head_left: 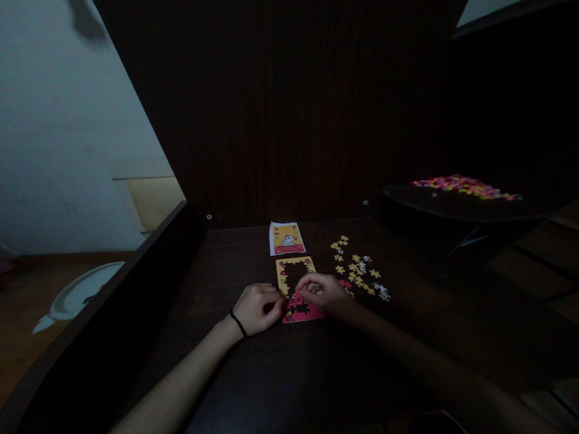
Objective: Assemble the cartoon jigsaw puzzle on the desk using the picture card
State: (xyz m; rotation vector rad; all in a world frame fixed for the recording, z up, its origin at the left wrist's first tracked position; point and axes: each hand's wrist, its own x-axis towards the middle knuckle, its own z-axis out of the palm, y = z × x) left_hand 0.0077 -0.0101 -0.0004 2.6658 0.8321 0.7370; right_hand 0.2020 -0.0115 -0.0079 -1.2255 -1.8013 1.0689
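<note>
A small yellow and pink jigsaw puzzle lies partly assembled on the dark wooden desk, with a dark gap in its middle. My left hand rests curled at the puzzle's left edge, a black band on its wrist. My right hand hovers over the puzzle's right side with fingers pinched together; what they hold is too small to make out. Several loose yellow, pink and white puzzle pieces lie scattered just right of the puzzle.
A small reference picture card lies beyond the puzzle near the dark back panel. A dark raised tray at right carries colourful bits. A white round object sits on the floor at left.
</note>
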